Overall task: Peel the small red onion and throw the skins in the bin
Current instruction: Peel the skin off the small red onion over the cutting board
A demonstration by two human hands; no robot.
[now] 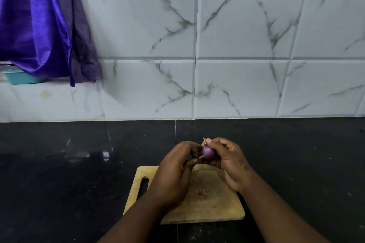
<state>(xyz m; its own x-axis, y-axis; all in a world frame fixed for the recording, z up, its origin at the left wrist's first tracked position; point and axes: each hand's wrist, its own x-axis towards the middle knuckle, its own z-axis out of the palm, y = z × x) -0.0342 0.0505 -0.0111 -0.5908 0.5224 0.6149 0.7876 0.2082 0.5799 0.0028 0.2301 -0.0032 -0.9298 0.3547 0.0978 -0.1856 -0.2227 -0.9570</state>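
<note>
A small red onion (208, 152), shiny purple where its skin is off, is held above the far edge of a wooden cutting board (215, 209). My right hand (230, 161) grips it from the right, thumb on its top beside a dry papery bit of skin. My left hand (175, 171) is at its left side, fingertips pinching a thin pale strip of skin at the onion's lower end. A few small skin scraps (201, 192) lie on the board between my wrists. No bin is in view.
The board lies on a black stone counter (79, 163) that runs back to a white marble-patterned tiled wall (237, 55). A purple cloth (43, 25) hangs at the upper left over a teal container (21, 78).
</note>
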